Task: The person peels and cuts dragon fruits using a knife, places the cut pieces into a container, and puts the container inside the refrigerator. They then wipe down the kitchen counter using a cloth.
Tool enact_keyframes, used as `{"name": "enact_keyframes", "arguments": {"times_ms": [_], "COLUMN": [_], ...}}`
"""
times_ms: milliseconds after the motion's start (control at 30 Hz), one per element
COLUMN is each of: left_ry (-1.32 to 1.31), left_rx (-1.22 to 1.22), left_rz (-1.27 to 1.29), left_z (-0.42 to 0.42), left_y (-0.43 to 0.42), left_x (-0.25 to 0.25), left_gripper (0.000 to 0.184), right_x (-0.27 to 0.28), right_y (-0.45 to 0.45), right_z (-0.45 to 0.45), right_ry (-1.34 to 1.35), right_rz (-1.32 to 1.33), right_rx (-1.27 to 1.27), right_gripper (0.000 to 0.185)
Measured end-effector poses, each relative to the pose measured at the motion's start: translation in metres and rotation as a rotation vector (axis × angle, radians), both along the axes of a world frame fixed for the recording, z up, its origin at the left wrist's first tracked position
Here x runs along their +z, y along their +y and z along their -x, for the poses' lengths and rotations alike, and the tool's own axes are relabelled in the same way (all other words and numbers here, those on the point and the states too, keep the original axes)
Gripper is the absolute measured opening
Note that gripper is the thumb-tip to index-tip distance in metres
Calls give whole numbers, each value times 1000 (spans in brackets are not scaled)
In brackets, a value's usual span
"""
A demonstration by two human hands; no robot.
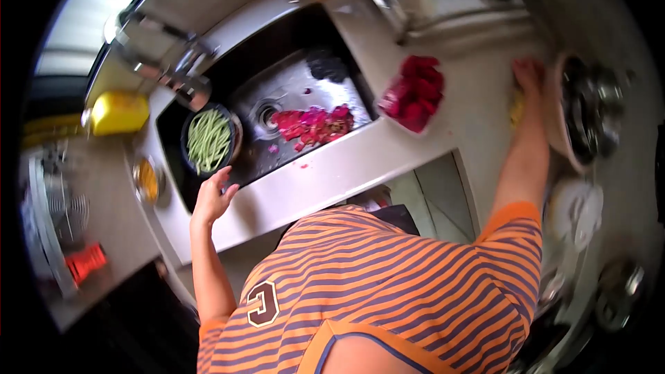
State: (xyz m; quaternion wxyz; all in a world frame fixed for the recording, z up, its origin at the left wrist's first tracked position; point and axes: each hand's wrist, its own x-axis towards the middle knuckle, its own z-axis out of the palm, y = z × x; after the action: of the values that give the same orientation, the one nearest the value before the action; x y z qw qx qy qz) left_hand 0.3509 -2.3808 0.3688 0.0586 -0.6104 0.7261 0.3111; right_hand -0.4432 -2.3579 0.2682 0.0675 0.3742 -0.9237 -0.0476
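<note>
My left hand (216, 197) hovers at the front edge of the sink (260, 180), thumb and fingers apart, nothing in it. Just beyond it, a dark pot (236, 140) in the sink's left part holds cut green beans (208, 142). Red peelings (315, 126) lie in a heap on the sink floor, right of the drain (267, 114). My right hand (530, 76) reaches far across the counter on the right. Something yellow (517, 107) is beside its wrist, partly hidden by the arm; the fingers are too blurred to read. Between sink and right arm sits a container of dark red pieces (415, 93).
A faucet (190, 90) rises at the sink's left end. Left of it are a yellow bottle (119, 113) and a small bowl with orange-yellow contents (147, 180). A large bowl of dark metal ware (589, 114) stands right of my right arm. A rack (457, 21) is behind.
</note>
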Motion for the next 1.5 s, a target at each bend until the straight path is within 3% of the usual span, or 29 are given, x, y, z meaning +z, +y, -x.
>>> {"name": "enact_keyframes", "arguments": {"times_ms": [67, 100, 133, 200, 233, 300, 367, 400, 433, 500, 533, 567, 600, 667, 733, 767, 833, 867, 900, 933, 1000, 1067, 1100, 1200, 1267, 1433, 1467, 1500], "left_ry": [-65, -42, -20, 60, 137, 315, 530, 644, 919, 1422, 1643, 1690, 1738, 1716, 1690, 1713, 1705, 1673, 1635, 1580, 994, 667, 706, 504, 439, 391, 638, 496], "left_rx": [77, 109, 130, 133, 115, 76, 46, 35, 112, 325, 467, 512, 558, 733, 708, 717, 808, 893, 869, 841, 1000, 892, 865, 773, 870, 1012, 1072, 1078], "left_rz": [-29, -19, -13, 1, 22, 68, 45, 3, -115, -380, -532, -539, -547, -469, -403, -216, 155, 341, 623, 900, 1154, 1522, 1529, 1727, 1757, 1558, 1389, 1445], "left_z": [-9, -14, -18, -12, -4, 17, 44, 60, 76, 101, 106, 104, 98, 67, 19, -5, -46, -62, -79, -92, -98, -92, -87, -80, -74, -95, -110, -118], "left_y": [15, 21, 27, 30, 29, 24, 17, 14, 15, 20, 22, 21, 18, -1, -42, -69, -131, -166, -217, -263, -314, -355, -365, -396, -402, -398, -394, -388], "left_x": [2, -1, -1, 5, 11, 16, 20, 24, 24, 25, 26, 24, 19, 6, -3, 1, 14, 23, 14, 4, 24, 33, 39, -1, -25, -79, -98, -111], "left_gripper": [47, 47, 46, 45, 44, 42, 40, 39, 41, 44, 45, 45, 45, 33, 27, 25, 20, 17, 19, 22, 42, 50, 53, 67, 73, 64, 54, 50], "right_x": [-133, -79, -24, 1, 57, 135, 166, 209, 200, 195, 175, 159, 128, 114, 123, 136, 115, 113, 110, 105, 106, 101, 98, 101, 103, 111, 112, 112], "right_y": [12, 2, -5, -15, -25, -26, -13, 4, 7, 5, 4, 2, -3, -9, -7, -5, 0, 7, 13, 19, 32, 42, 46, 52, 49, 29, 26, 24], "right_z": [154, 103, 48, 48, -16, -135, -221, -312, -352, -452, -486, -518, -546, -576, -590, -591, -571, -562, -557, -546, -536, -526, -523, -523, -525, -535, -538, -539], "right_ry": [446, -180, -206, -215, -497, -458, -664, -974, -1102, -1507, -1407, -1417, -1493, -1788, -1659, -1418, -1452, -1609, -1650, -1550, -1467, -1460, -1446, -1378, -1371, -1334, -1337, -1338], "right_rz": [-56, 194, 333, 687, 985, 1250, 1244, 1021, 949, 735, 556, 386, 458, 362, 548, 600, 488, 344, 380, 329, 320, 352, 356, 324, 292, 172, 163, 154], "right_rx": [529, 37, -161, 170, 109, 314, 438, 573, 820, 891, 906, 888, 943, 780, 895, 1003, 994, 773, 697, 644, 470, 311, 248, 185, 168, 215, 227, 240], "right_gripper": [29, 31, 32, 29, 27, 24, 22, 20, 18, 18, 15, 13, 16, 27, 31, 34, 29, 23, 21, 21, 19, 19, 19, 20, 21, 22, 22, 22]}}
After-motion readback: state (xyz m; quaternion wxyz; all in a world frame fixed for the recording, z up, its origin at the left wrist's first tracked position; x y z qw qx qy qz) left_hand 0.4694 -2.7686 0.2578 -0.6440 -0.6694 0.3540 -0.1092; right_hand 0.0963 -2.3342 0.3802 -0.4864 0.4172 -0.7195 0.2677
